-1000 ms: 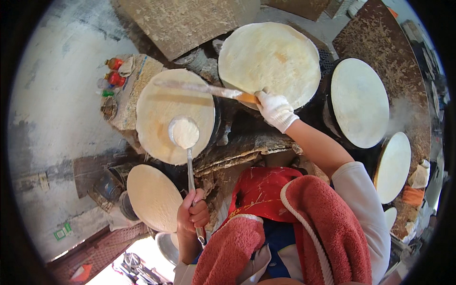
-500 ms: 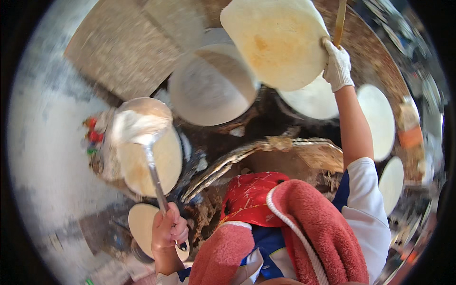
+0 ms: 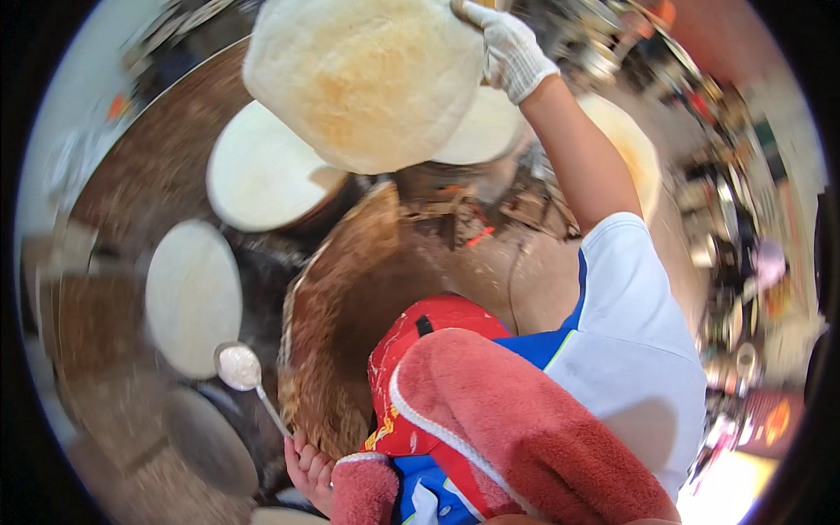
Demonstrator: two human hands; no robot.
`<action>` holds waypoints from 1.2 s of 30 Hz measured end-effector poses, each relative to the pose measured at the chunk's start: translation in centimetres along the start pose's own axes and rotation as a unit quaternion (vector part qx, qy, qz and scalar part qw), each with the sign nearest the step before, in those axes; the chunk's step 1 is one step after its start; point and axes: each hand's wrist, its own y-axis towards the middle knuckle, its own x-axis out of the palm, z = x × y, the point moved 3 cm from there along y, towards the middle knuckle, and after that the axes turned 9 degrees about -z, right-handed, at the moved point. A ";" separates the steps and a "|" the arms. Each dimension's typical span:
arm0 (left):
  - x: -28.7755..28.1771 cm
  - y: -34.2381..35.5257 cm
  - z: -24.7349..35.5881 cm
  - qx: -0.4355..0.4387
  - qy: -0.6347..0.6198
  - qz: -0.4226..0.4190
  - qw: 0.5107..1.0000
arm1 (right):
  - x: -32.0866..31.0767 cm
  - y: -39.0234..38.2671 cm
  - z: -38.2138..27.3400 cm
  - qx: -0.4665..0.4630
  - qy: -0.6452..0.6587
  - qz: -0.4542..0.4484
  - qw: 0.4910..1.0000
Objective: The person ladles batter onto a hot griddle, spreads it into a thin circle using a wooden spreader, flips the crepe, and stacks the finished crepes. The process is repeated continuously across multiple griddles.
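My right hand (image 3: 518,58), in a white knit glove, grips the edge of a large thin round flatbread (image 3: 367,83) at the top of the view. The flatbread is pale with a browned middle, and its upper edge runs out of frame. Low on the left, my bare left hand (image 3: 308,471) is closed round the handle of a metal ladle (image 3: 273,409). White batter (image 3: 238,364) coats the ladle's bowl. Beneath and beside the held flatbread lie more pale rounds, among them a round of batter (image 3: 267,166) on a griddle and another pale round (image 3: 192,297) near the ladle.
A dark round griddle (image 3: 210,442) stands at the lower left. A curved, rough-edged wall (image 3: 337,289) rises right in front of my body. Another flatbread (image 3: 632,149) with a browned patch lies past my right forearm. Shelves of cookware and clutter (image 3: 726,254) line the far right.
My view has swung to the right, so the griddles have shifted left. The flatbread stays in my gloved hand and the ladle in my left. A wooden stick beside my right hand no longer shows.
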 end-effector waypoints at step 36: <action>-0.2 14.0 -9.9 -0.103 -0.025 -0.078 0.991 | -32.7 -25.0 0.1 0.086 -0.545 0.441 0.708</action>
